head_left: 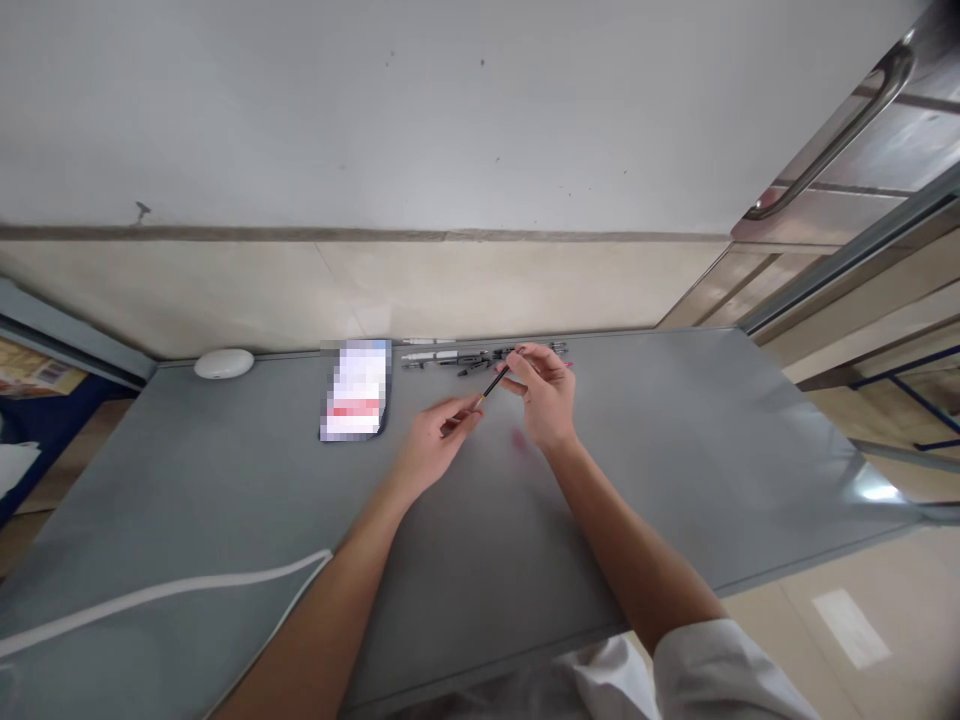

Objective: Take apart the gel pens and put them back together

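Both hands meet over the far middle of a grey counter, sharing one thin black rod, likely a pen refill or slim pen part with a pale tip at its lower end. The left hand pinches that lower, pale end between thumb and fingertips, its fingers drawn narrowly together on it. The right hand grips the upper end, fingers curled close around it with little gap showing. The rod slants up from left to right, held just above the counter rather than lying on it.

Just beyond the hands, along the counter's far edge, lies a row of small pen parts: dark short pieces and a white pen barrel, too small to tell apart further. A trace of pink shows at the right end of the row, beside the right hand.

To the left of the row lies a flat rectangular card or packet; its face is blurred, so no writing can be read, only white with a red band. Further left sits a smooth white oval object. A white cable curves across the near left of the counter. The surface is matte, smooth and faintly glossy at the right.
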### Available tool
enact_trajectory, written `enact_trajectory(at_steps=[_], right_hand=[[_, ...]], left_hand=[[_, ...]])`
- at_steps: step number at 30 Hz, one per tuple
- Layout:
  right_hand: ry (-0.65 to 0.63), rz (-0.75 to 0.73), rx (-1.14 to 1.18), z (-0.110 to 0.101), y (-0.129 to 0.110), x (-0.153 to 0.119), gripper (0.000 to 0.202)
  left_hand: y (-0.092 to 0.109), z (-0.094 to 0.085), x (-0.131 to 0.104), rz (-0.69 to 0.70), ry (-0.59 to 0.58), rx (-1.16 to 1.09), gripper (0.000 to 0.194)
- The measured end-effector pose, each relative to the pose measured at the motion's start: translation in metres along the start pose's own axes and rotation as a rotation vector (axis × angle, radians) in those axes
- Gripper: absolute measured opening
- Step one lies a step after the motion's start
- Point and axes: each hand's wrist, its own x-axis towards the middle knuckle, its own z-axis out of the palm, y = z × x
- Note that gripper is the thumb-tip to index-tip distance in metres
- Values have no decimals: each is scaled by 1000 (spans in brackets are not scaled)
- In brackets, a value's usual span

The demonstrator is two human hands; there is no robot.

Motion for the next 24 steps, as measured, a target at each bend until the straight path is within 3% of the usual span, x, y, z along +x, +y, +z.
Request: enact_trajectory(at_steps=[8,18,24], right_hand=[[-85,-11,-93,1,9,-8,18],[-30,50,-80,1,16,-5,26],[-244,117,-208,-12,8,11,29]], left_hand=[[-11,-2,2,-19,27,67,25],[-12,-3,2,52,57,221,31],[-12,-8,4,-78,76,129,37]])
